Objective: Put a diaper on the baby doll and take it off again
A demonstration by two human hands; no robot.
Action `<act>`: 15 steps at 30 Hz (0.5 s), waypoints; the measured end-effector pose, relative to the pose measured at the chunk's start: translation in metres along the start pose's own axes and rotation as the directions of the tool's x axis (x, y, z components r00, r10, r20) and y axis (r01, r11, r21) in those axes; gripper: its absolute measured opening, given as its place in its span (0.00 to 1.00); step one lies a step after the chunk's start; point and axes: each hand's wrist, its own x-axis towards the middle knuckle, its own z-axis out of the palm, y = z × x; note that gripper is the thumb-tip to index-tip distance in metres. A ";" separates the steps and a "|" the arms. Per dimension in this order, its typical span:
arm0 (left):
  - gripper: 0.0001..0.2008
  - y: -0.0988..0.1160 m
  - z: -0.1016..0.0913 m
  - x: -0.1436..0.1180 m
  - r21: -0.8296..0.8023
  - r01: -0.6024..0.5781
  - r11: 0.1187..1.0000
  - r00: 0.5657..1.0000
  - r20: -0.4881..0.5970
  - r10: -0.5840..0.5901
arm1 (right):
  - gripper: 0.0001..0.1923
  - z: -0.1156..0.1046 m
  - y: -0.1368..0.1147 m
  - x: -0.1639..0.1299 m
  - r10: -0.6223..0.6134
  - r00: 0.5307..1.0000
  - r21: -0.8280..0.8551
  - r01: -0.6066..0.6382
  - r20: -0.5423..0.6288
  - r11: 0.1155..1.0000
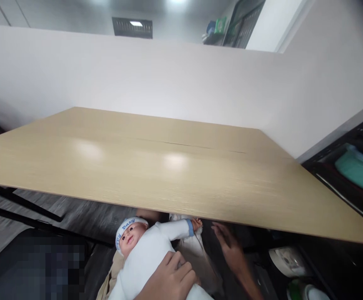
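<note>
While the wooden table [169, 166] fills the middle, a baby doll [144, 254] in white lies below its near edge. The left hand [170, 279] rests on the doll's body, fingers curled over it. Just right, the right hand [230, 246] reaches open-fingered under the table, holding nothing.
</note>
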 end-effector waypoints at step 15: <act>0.06 -0.006 -0.032 -0.007 -0.120 -0.065 0.991 0.989 -0.139 0.048 | 0.26 0.083 -0.142 0.022 -0.420 0.605 -0.292 0.745 0.677 0.600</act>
